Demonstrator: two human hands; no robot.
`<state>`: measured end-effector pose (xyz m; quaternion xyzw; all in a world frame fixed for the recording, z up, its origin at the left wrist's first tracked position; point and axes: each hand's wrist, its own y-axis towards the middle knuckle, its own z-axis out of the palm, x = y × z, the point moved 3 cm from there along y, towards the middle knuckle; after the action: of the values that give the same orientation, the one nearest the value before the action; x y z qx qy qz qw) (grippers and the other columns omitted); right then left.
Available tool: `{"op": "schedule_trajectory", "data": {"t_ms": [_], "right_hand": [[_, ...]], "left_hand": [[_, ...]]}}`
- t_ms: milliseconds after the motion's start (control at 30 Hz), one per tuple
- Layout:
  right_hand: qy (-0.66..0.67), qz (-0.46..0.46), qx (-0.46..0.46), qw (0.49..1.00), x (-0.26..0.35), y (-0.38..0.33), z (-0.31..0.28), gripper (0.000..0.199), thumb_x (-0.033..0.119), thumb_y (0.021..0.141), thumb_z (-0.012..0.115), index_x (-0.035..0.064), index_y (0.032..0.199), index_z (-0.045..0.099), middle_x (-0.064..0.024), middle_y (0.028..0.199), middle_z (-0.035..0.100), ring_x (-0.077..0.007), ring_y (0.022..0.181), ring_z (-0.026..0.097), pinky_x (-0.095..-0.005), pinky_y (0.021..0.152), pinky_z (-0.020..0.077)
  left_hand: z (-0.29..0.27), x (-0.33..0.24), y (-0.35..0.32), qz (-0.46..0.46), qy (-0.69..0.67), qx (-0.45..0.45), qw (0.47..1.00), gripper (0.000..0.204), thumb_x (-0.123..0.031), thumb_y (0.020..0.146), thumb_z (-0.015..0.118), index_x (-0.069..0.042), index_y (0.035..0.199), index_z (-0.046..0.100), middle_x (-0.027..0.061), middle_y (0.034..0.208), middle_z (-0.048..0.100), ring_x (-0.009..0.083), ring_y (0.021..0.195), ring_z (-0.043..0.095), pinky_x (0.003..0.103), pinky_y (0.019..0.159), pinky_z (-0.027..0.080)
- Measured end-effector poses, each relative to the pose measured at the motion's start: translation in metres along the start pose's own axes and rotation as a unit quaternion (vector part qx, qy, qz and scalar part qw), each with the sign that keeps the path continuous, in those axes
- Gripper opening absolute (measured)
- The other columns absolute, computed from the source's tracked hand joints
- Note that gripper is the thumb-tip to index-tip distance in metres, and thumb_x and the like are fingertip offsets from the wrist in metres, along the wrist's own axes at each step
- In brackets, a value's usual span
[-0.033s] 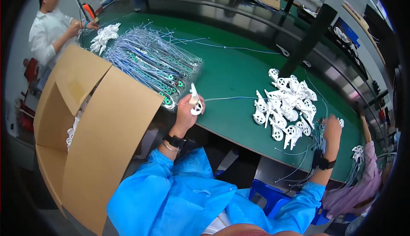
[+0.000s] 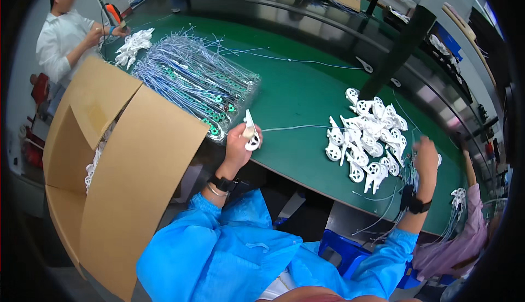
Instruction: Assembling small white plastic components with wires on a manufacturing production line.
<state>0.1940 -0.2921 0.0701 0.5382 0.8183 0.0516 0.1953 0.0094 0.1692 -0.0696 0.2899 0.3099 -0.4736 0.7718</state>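
Holding white plastic part (image 2: pixel 251 132) unchanged, hands (image 2: pixel 239 142) unmoved

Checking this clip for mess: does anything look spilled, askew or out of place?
Nothing stands out. The white plastic parts lie in a loose heap on the green table, and the wire bundle sits beside the open cardboard box.

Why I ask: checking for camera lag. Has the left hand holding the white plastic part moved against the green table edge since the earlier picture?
No. The left hand holds the white plastic part at the same spot on the green table.
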Motion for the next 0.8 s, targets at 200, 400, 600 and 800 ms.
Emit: {"op": "schedule_trajectory", "data": {"t_ms": [200, 400, 600, 800], "right_hand": [[0.364, -0.247, -0.066, 0.895, 0.205, 0.187, -0.034, 0.032, 0.006, 0.076, 0.060, 0.0057, 0.108, 0.060, -0.0139, 0.111, 0.061, -0.0332, 0.102, 0.057, -0.0379, 0.089, 0.0458], [0.336, -0.314, 0.020, 0.888, 0.329, 0.302, 0.088, 0.040, 0.009, 0.074, 0.064, 0.0097, 0.113, 0.061, -0.0148, 0.113, 0.060, -0.0332, 0.105, 0.056, -0.0387, 0.091, 0.0446], [0.307, -0.358, 0.143, 0.870, 0.355, 0.326, 0.107, 0.020, 0.004, 0.070, 0.060, 0.0056, 0.090, 0.066, -0.0139, 0.086, 0.065, -0.0328, 0.083, 0.060, -0.0409, 0.073, 0.0481], [0.223, -0.368, 0.050, 0.901, 0.368, 0.307, 0.103, 0.016, 0.006, 0.071, 0.060, 0.0044, 0.087, 0.065, -0.0162, 0.081, 0.064, -0.0340, 0.084, 0.060, -0.0407, 0.073, 0.0479]], "left_hand": [[0.005, -0.001, -0.002, 0.024, 0.231, 0.009, 0.973, 0.017, -0.012, 0.088, 0.056, 0.003, 0.085, 0.063, 0.0047, 0.080, 0.060, 0.0105, 0.071, 0.056, 0.024, 0.064, 0.043], [0.012, -0.001, 0.002, 0.068, 0.334, 0.033, 0.940, 0.017, -0.012, 0.087, 0.057, 0.004, 0.083, 0.062, 0.0085, 0.078, 0.060, 0.0124, 0.067, 0.057, 0.025, 0.060, 0.044], [0.012, -0.007, 0.005, 0.086, 0.372, 0.071, 0.921, 0.015, -0.010, 0.088, 0.056, 0.003, 0.083, 0.060, 0.0103, 0.080, 0.062, 0.0150, 0.067, 0.060, 0.026, 0.059, 0.046], [0.010, -0.008, 0.006, 0.084, 0.365, 0.077, 0.924, 0.013, -0.008, 0.088, 0.056, 0.004, 0.085, 0.061, 0.0099, 0.079, 0.061, 0.0150, 0.067, 0.060, 0.026, 0.059, 0.046]]}}
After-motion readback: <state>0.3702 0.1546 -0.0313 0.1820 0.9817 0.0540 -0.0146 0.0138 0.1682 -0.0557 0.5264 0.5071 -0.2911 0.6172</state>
